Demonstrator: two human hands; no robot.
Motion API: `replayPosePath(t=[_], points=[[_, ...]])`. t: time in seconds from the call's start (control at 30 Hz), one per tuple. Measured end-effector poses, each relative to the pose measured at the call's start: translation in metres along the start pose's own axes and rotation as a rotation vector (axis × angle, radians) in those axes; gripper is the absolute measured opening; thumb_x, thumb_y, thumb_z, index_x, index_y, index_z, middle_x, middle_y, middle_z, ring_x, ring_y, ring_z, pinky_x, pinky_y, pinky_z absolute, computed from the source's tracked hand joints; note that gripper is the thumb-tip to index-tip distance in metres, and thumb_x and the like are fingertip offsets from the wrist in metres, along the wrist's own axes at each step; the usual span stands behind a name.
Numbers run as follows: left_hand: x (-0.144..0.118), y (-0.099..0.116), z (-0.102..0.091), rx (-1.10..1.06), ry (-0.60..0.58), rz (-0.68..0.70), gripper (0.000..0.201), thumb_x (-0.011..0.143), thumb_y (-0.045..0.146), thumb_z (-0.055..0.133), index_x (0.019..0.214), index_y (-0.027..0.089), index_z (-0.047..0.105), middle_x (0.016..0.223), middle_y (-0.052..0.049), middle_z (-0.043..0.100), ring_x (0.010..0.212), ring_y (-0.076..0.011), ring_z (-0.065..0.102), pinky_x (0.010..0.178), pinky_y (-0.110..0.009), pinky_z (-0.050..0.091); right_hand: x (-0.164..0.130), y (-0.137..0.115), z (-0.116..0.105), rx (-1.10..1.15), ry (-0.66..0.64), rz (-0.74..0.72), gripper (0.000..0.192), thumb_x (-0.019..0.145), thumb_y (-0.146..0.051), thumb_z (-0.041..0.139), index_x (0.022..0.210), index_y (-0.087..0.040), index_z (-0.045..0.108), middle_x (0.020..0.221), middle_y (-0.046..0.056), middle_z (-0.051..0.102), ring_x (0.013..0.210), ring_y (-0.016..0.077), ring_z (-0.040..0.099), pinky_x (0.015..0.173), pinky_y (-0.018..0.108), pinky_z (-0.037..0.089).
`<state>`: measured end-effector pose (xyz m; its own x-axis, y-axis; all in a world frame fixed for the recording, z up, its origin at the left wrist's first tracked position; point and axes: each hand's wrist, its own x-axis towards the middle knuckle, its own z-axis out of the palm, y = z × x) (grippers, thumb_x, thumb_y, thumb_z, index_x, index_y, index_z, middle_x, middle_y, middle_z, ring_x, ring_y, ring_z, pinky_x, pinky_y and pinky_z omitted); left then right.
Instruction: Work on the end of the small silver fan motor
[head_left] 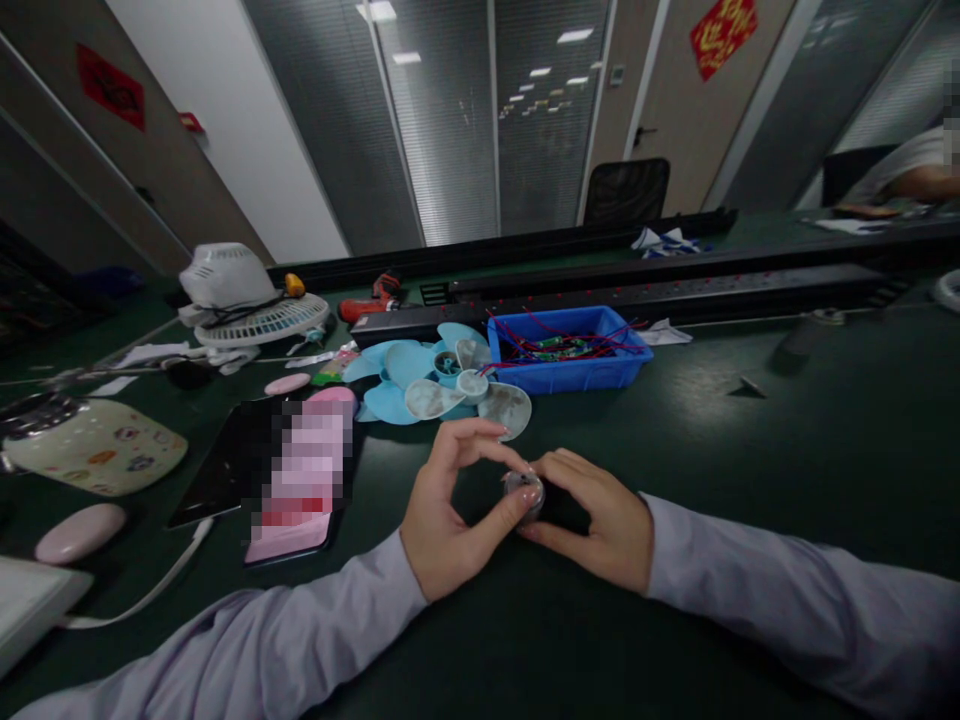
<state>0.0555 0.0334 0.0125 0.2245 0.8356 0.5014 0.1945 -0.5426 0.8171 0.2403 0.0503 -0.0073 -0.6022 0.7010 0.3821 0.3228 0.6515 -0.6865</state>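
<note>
My left hand and my right hand meet low over the dark green table, both pinching a small round greyish part between their fingertips. The left thumb and forefinger curl around its left side; the right hand cups it from the right and hides most of it. Just beyond the hands lie light-blue and whitish fan blades, stacked on each other.
A blue bin with red wires and circuit boards stands behind the blades. A phone and dark tablet lie to the left, a white fan further back. Long black rails cross the table. Another person's arm rests far right.
</note>
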Motion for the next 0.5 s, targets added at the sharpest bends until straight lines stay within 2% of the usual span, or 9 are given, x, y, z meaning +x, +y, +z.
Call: replayPosePath(t=[0.13, 0.5], points=[[0.0001, 0.0007, 0.0037, 0.016, 0.040, -0.048, 0.043, 0.077, 0.016, 0.069, 0.109, 0.021, 0.041, 0.078, 0.002, 0.066, 0.086, -0.0163, 0.059, 0.094, -0.037, 0.036, 0.0000, 0.0007, 0.0004, 0.005, -0.006, 0.005, 0.027, 0.080, -0.026, 0.067, 0.104, -0.017, 0.057, 0.093, 0.005, 0.062, 0.087, 0.0195, 0.054, 0.077, 0.035, 0.042], [0.0032, -0.0012, 0.0012, -0.085, -0.060, -0.095, 0.038, 0.081, 0.019, 0.065, 0.110, 0.022, 0.040, 0.081, 0.001, 0.064, 0.081, -0.0160, 0.060, 0.090, -0.038, 0.039, -0.0003, 0.0013, -0.0002, 0.006, -0.022, 0.022, 0.028, 0.080, -0.028, 0.066, 0.105, -0.017, 0.056, 0.094, 0.005, 0.062, 0.087, 0.0203, 0.054, 0.078, 0.036, 0.042]])
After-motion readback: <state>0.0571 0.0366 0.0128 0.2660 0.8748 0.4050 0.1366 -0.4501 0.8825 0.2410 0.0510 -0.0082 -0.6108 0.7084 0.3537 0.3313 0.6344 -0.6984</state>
